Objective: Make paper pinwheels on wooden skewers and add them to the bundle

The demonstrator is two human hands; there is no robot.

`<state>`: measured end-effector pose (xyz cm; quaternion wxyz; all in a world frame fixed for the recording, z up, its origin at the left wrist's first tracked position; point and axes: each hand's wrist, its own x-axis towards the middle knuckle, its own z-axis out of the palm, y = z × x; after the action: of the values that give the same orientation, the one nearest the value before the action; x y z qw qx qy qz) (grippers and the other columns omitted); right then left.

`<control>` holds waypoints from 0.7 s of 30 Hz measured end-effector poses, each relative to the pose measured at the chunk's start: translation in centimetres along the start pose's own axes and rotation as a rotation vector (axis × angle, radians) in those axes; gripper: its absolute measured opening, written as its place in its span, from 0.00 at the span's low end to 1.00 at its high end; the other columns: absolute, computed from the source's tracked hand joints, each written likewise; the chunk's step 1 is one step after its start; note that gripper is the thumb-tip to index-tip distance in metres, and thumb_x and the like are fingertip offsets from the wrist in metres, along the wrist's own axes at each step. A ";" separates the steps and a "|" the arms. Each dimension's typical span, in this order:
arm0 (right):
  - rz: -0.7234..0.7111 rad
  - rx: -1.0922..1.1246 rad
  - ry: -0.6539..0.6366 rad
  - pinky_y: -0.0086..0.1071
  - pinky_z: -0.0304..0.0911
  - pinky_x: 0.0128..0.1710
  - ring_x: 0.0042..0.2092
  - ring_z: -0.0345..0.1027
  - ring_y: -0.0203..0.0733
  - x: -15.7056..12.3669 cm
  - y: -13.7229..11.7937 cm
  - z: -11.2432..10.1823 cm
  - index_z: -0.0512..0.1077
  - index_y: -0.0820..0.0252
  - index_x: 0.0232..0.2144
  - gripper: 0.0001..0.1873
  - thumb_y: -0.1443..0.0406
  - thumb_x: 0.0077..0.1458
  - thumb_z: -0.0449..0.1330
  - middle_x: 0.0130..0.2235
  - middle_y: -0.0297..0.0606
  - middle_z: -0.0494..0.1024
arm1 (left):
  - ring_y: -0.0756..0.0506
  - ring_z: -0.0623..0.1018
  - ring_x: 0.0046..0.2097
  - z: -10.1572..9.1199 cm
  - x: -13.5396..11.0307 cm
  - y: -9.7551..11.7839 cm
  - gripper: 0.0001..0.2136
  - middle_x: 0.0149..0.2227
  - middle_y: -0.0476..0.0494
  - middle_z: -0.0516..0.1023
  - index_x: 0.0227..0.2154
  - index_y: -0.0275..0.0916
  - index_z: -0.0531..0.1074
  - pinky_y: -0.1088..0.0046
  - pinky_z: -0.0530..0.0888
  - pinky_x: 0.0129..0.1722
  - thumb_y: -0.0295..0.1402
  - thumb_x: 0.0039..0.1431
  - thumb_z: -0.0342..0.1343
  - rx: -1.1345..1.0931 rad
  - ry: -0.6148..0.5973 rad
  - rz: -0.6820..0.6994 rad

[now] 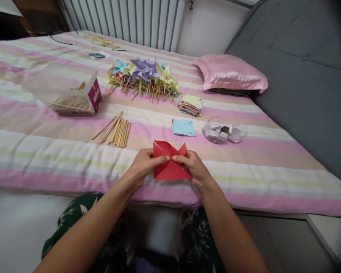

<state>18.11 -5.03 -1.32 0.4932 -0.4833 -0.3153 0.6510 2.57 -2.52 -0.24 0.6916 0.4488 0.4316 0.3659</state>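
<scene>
Over the near edge of the bed, a red paper square is held up between both hands. Slits run in from its corners, and the upper right corner is bent inward. My left hand grips the left side, its thumb lying flat toward the centre. On the other side, my right hand pinches the paper, its thumb pressing a folded point near the middle. Both sets of fingers are mostly hidden behind the sheet. Just beyond lies a small pile of light-blue slit squares, with a red edge showing beneath.
Wooden sticks lie at left before a clear plastic box of more sticks. Finished paper pinwheels are heaped behind. A stack of coloured squares, a clear container of small parts and a pink pillow are at right.
</scene>
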 end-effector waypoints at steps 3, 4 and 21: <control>-0.033 -0.063 -0.009 0.25 0.49 0.21 0.20 0.56 0.28 0.0 0.1 -0.1 0.66 0.62 0.16 0.12 0.65 0.37 0.67 0.17 0.28 0.66 | 0.49 0.73 0.27 0.0 0.1 -0.3 0.08 0.24 0.45 0.77 0.25 0.33 0.77 0.76 0.67 0.28 0.32 0.40 0.64 0.031 0.025 0.004; -0.037 -0.080 -0.014 0.26 0.49 0.21 0.20 0.54 0.28 0.0 0.2 -0.1 0.66 0.62 0.16 0.12 0.64 0.38 0.66 0.17 0.27 0.65 | 0.50 0.73 0.27 0.0 0.1 -0.4 0.07 0.24 0.46 0.77 0.24 0.33 0.77 0.76 0.66 0.28 0.31 0.40 0.64 0.040 0.027 0.008; -0.264 -0.079 0.038 0.28 0.62 0.35 0.34 0.67 0.35 0.2 -0.2 0.0 0.71 0.58 0.37 0.17 0.60 0.42 0.66 0.31 0.32 0.74 | 0.50 0.75 0.27 -0.4 0.9 -0.1 0.09 0.25 0.46 0.79 0.26 0.34 0.77 0.77 0.69 0.29 0.29 0.36 0.65 -0.151 0.242 0.062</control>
<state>18.17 -4.81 -1.16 0.5610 -0.4691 -0.3920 0.5582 2.54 -1.69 -0.68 0.6547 0.3612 0.4690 0.4700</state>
